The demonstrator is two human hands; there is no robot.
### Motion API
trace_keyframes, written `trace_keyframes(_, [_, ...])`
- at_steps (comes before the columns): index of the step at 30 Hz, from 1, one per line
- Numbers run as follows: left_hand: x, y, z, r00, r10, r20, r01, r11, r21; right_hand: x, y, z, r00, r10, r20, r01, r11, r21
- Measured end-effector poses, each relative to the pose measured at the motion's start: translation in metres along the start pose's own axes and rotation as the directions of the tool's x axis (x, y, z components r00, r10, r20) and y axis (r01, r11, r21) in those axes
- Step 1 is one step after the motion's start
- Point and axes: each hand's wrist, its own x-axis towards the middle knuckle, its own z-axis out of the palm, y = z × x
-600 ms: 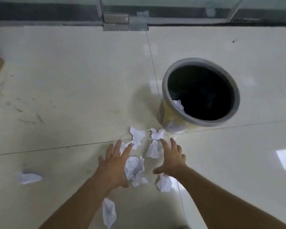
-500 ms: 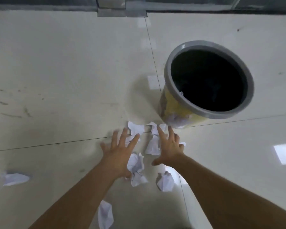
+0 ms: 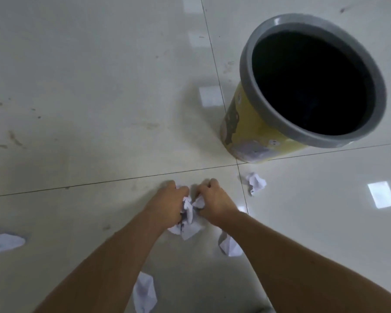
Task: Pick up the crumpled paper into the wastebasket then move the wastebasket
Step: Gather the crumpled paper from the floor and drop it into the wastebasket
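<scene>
Gathering a bunch of crumpled paper [image 3: 187, 219] on the tiled floor [image 3: 88, 86], we curl our left hand [image 3: 165, 205] and right hand [image 3: 215, 203] tight around it; being light and springy, it seems best squeezed whole, near the wastebasket [image 3: 244, 141].

Floor [image 3: 81, 71] was glossy cream tile w/ thin dark grout lines [image 3: 113, 180]: one ran left-right across mid-scene, another ran near-far, right of centre; they crossed approx. mid-frame. Far-left tile had brownish scuff marks [image 3: 14, 138] & small dark specks. A short dark streak [image 3: 345, 9] sat far right. Bright rectangular light reflections [image 3: 381, 194] showed on the near-right tile, another one [image 3: 210, 96] farther off nr the near-far grout line.
</scene>
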Motion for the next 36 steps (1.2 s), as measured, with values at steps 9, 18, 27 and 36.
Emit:
trace_keyframes(9, [-0.032,0.01,-0.089,0.936,-0.027,-0.35,-0.031,0.987,-0.16,-0.016,-0.069,-0.075,0.98,-0.102,-0.169,0.125,0.983,0.131])
trace_keyframes(18, [-0.067,0.127,-0.301,0.694,0.173,-0.699,-0.146,0.984,0.098,-0.075,-0.134,-0.296,0.766,-0.262,-0.587,0.328,0.945,0.007])
trace_keyframes(27, [-0.021,0.256,-0.27,0.658,0.326,-0.679,-0.396,0.917,0.057,-0.11,-0.012,-0.342,0.697,-0.06,-0.715,0.139,0.989,0.053])
trace_keyframes(36, [0.03,0.27,-0.235,0.828,0.208,-0.52,-0.148,0.977,0.155,-0.093,0.036,-0.34,0.744,0.059,-0.665,0.013,0.995,0.103])
